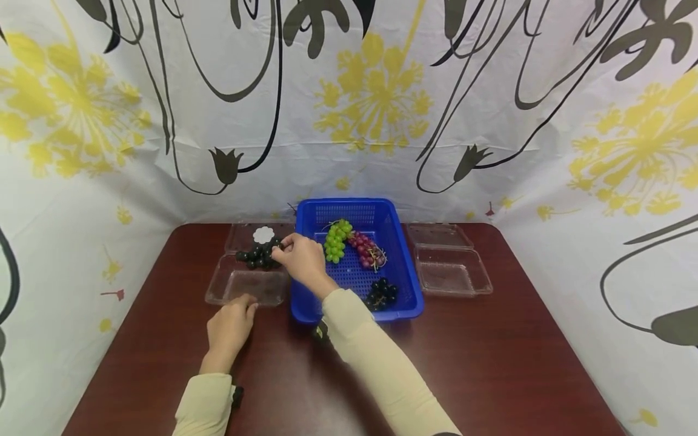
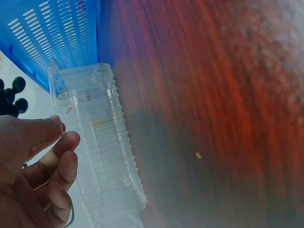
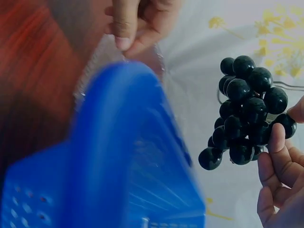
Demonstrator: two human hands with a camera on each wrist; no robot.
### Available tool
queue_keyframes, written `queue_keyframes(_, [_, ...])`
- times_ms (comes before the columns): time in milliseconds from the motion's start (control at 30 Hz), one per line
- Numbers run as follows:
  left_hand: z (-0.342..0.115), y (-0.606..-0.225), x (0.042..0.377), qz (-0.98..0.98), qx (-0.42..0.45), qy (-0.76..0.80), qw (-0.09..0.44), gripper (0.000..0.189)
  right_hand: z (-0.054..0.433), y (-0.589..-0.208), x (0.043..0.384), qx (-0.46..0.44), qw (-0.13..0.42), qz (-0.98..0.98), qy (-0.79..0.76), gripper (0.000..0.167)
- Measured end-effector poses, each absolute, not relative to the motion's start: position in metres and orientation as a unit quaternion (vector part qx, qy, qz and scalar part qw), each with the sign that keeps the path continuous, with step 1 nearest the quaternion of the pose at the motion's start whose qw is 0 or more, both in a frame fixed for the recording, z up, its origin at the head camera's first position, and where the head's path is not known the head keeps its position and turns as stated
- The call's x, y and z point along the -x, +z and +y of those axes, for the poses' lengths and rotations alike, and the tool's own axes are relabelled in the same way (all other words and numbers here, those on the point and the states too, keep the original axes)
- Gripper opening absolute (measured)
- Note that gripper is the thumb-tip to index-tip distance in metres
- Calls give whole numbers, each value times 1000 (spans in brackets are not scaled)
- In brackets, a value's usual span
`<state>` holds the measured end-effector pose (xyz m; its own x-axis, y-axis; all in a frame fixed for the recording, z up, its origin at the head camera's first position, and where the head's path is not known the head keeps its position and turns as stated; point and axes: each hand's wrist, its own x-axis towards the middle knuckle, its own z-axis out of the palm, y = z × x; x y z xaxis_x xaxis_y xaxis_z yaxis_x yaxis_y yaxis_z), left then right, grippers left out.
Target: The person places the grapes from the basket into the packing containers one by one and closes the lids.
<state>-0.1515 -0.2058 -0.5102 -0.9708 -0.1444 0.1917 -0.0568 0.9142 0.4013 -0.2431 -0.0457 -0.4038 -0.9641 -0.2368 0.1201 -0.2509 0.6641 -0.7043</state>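
My right hand (image 1: 302,257) pinches a bunch of black grapes (image 3: 244,111) by a grape at one end. In the head view the bunch hangs over the left clear plastic container (image 1: 218,284), which has its hinged lid folded back. The near rim of that container is pinched between thumb and fingers of my left hand (image 1: 231,327). Beside it stands a blue plastic basket (image 1: 411,272). Green grapes (image 1: 335,242), red grapes (image 1: 366,249) and another bunch of black grapes (image 1: 382,292) lie inside the basket.
Right of the basket, a second clear container (image 1: 482,275) lies with its lid folded back. A white scalloped patch (image 1: 263,235) shows near the left container's lid. All stand on a dark red-brown table (image 1: 491,363), with patterned cloth (image 1: 349,169) behind and at both sides.
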Motion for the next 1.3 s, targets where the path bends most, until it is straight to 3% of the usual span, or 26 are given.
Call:
queue_keyframes(333, [-204, -513, 152, -968, -50, -197, 150, 15, -66, -418, 240, -109, -1, -917, 384, 25])
queue_keyframes(833, [-204, -519, 149, -967, -42, -192, 165, 16, -81, -443, 232, -103, -26, -949, 298, 26])
queue_keyframes(1300, [-205, -526, 152, -960, -28, -184, 209, 12, -86, -457, 230, -126, 0, -967, 222, 30])
